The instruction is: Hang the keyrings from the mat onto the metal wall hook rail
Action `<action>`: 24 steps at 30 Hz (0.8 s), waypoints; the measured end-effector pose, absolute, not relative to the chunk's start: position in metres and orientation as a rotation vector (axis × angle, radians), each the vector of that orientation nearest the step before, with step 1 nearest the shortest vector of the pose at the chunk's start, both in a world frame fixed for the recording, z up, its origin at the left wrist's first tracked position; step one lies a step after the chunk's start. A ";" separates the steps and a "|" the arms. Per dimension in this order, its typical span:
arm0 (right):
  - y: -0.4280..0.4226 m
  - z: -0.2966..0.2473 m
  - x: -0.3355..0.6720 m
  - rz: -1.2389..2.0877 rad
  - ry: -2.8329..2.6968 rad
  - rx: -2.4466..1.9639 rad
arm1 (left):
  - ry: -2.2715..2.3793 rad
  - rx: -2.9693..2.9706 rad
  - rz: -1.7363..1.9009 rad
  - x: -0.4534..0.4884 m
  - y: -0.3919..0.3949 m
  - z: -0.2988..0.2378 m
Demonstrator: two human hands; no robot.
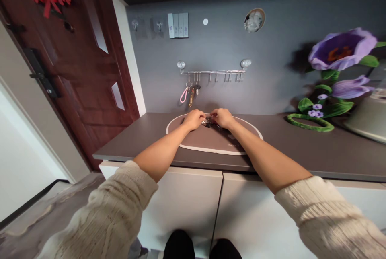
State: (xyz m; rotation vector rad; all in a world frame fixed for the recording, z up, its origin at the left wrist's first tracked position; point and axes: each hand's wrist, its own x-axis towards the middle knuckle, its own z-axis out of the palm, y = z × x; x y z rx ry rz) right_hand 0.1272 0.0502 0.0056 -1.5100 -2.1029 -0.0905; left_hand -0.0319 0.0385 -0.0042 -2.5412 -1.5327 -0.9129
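Observation:
My left hand (pixel 194 119) and my right hand (pixel 222 118) are close together over a brown oval mat (pixel 208 142) with a pale rim. Between my fingertips is a small bunch of keys (pixel 207 124), dark and metallic, low over the mat. Both hands are closed in a pinch on it; the fingers partly cover the bunch, so its exact shape is hard to see. On the wall just behind, keys with a pink loop strap (pixel 183 95) and a brown tag (pixel 191 97) hang from a silver hook rail (pixel 214 72).
The mat lies on a dark countertop (pixel 126 142) above white cabinet doors (pixel 181 198). At the right stand purple fabric flowers (pixel 342 50) with a green ring base (pixel 310 124), beside a pale lampshade-like object (pixel 368 110). A reddish-brown door (pixel 90 90) is on the left.

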 end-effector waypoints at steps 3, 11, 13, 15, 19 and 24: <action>0.056 0.002 0.126 -0.122 -2.143 -1.539 | -1.533 -2.529 -0.897 -0.033 0.039 -0.005; 0.055 0.002 0.126 -0.057 -2.146 -1.554 | -1.557 -2.525 -0.916 -0.034 0.043 -0.006; 0.052 0.003 0.126 -0.038 -2.132 -1.571 | -1.555 -2.515 -0.936 -0.035 0.042 -0.006; 0.049 0.006 0.125 -0.030 -2.142 -1.590 | -1.561 -2.509 -0.949 -0.035 0.041 -0.006; 0.046 0.009 0.126 -0.052 -2.186 -1.626 | -1.568 -2.497 -0.959 -0.035 0.038 -0.003; 0.049 0.010 0.126 -0.107 -2.160 -1.603 | -1.550 -2.491 -0.992 -0.034 0.035 0.000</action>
